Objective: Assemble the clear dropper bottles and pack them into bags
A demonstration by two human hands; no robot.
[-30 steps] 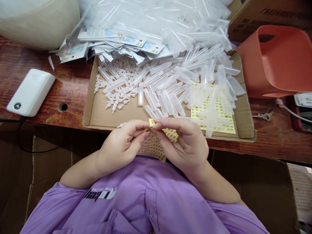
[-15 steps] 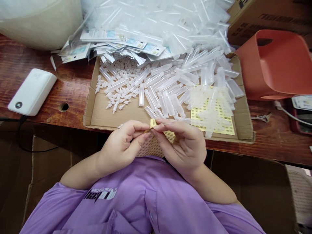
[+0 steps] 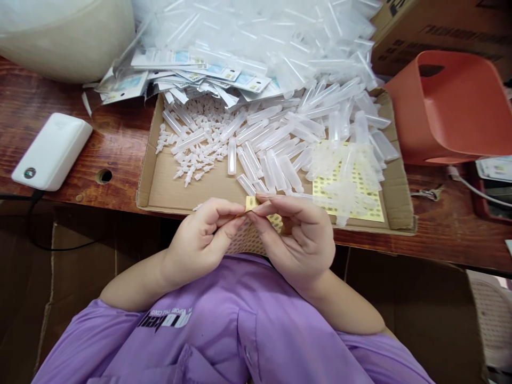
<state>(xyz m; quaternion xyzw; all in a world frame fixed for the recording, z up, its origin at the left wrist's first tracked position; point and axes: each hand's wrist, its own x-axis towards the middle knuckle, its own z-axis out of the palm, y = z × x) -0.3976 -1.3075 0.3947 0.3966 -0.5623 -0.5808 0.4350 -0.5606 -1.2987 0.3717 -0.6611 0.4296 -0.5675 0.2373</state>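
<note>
My left hand and my right hand meet over the front edge of a shallow cardboard tray. Between their fingertips they pinch the bent upper edge of a yellow sticker sheet printed with rows of small dark oval labels. The sheet hangs down towards my lap, partly hidden by both hands. In the tray, clear plastic tubes lie in a loose pile, with small white nozzle tips to their left. Another yellow sticker sheet lies at the tray's right, under translucent plastic pieces.
Printed cards and a large heap of plastic tubes lie behind. A white power bank with a cable is at left, near a pale round container. At right stand an orange bin, keys and a cardboard box.
My right hand has shifted slightly left, closer to my left hand. Both hands keep their pinch on the sheet, and the bent edge shows a little differently.
</note>
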